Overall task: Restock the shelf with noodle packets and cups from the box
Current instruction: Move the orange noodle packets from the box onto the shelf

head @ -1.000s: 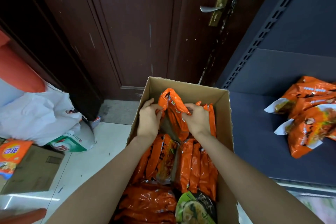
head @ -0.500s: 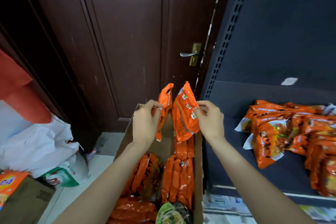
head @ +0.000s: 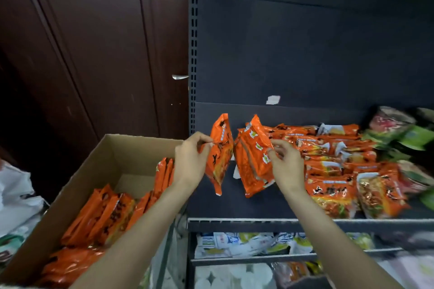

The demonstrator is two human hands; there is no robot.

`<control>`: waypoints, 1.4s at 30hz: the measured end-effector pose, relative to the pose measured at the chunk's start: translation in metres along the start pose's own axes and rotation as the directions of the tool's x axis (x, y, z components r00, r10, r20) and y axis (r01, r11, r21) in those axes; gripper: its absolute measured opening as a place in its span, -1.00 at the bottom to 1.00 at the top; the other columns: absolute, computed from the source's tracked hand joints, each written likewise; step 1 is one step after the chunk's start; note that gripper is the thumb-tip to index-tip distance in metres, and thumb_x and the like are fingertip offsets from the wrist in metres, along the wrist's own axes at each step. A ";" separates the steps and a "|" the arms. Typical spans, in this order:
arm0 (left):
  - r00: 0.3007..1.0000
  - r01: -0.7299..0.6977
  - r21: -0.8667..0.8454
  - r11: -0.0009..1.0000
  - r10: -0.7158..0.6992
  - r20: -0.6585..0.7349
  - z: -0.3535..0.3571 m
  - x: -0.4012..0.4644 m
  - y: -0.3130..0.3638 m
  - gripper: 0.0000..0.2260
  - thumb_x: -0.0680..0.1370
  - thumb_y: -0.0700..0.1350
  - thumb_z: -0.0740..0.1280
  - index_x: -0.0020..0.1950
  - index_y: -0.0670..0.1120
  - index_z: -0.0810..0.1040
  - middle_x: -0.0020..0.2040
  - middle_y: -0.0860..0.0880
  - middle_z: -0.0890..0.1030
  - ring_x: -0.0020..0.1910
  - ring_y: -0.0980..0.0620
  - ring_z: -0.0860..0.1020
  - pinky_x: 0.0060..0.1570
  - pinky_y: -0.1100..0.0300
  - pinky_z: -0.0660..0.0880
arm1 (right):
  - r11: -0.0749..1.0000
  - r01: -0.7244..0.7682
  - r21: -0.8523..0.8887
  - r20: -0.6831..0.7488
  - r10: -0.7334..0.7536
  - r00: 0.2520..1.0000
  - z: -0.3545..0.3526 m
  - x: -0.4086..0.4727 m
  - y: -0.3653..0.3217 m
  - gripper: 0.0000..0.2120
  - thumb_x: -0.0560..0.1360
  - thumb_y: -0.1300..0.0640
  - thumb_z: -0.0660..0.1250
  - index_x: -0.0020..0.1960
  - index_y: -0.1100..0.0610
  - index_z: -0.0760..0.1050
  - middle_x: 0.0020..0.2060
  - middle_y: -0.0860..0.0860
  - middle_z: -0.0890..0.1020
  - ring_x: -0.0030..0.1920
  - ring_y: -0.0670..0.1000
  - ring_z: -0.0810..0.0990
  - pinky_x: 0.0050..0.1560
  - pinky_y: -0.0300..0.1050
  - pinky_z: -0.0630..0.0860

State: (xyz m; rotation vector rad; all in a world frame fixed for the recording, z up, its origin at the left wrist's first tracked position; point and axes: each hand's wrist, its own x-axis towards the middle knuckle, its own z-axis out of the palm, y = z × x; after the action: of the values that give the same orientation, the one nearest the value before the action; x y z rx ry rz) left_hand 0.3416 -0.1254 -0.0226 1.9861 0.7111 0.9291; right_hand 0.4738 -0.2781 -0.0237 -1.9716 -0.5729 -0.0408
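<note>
both hands (head: pixel 191 159) (head: pixel 287 166) raised, fingers pinching, forearms extended

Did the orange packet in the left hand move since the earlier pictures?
Yes. The orange packet in the left hand has gone up and rightward, from inside the cardboard box to over the dark shelf.

The box (head: pixel 70 195) with upright packets sits left of and below the left hand (head: pixel 191 159), the shelf (head: pixel 234 204) lies under both hands, and stacked packets (head: pixel 340 171) lie just right of the right hand (head: pixel 287 165).
</note>
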 end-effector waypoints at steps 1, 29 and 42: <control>1.000 0.003 0.012 1.000 -0.003 0.020 0.012 -0.002 0.001 -0.94 0.53 -0.19 0.35 -0.09 -0.05 0.60 -0.19 0.12 0.61 -0.17 0.25 0.55 -0.20 0.55 0.39 | 1.000 -0.013 -0.019 -0.025 0.013 1.000 -0.009 0.001 0.009 -0.77 0.55 0.25 0.27 0.19 0.18 0.51 0.03 0.01 0.61 0.02 -0.07 0.55 0.03 -0.19 0.46; 0.961 0.088 -0.074 0.993 -0.065 0.269 0.064 0.013 -0.061 -0.92 0.52 -0.25 0.34 -0.09 -0.08 0.56 -0.07 0.05 0.63 -0.01 0.17 0.58 0.07 0.25 0.50 | 0.960 0.016 -0.278 0.295 0.070 0.953 0.047 -0.002 0.112 -0.16 0.49 -0.03 0.36 0.49 -0.25 -0.18 0.48 -0.01 0.04 0.49 0.08 0.06 0.32 0.14 0.33; 0.967 0.188 -0.114 0.976 -0.164 0.196 0.048 0.001 -0.070 -0.88 0.54 -0.24 0.33 -0.11 -0.01 0.52 -0.02 0.03 0.64 0.01 0.11 0.59 0.04 0.03 0.57 | 0.836 -0.069 -0.544 0.177 0.195 0.965 0.066 0.010 0.116 -0.07 0.43 -0.02 0.43 0.49 -0.23 -0.20 0.45 0.19 0.02 0.43 0.25 0.12 0.08 0.20 0.49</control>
State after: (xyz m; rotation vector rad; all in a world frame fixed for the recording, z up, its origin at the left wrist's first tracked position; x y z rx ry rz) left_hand 0.3712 -0.1093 -0.1005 1.8318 0.6897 0.6577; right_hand 0.5156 -0.2586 -0.1489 -2.5847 -0.6132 0.1269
